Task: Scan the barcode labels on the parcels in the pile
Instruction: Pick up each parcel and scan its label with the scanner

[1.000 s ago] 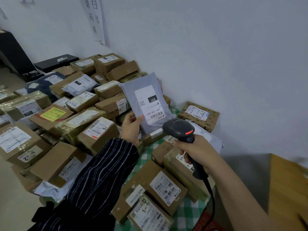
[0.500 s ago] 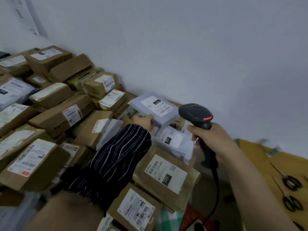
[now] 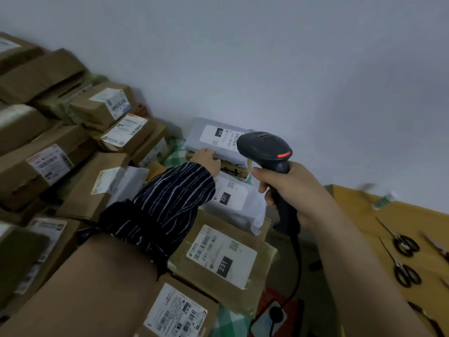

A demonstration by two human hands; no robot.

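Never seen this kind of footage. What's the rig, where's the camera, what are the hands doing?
No machine here: a person's two bare hands, filmed by one wide-angle camera worn on their head, looking forward and down. The left hand, in a striped sleeve, holds the near edge of a grey parcel resting on a brown box by the wall. The right hand grips a black barcode scanner beside that parcel's label. Brown parcels with white labels are piled on a green checked cloth. Scissors lie on a yellow surface at right.
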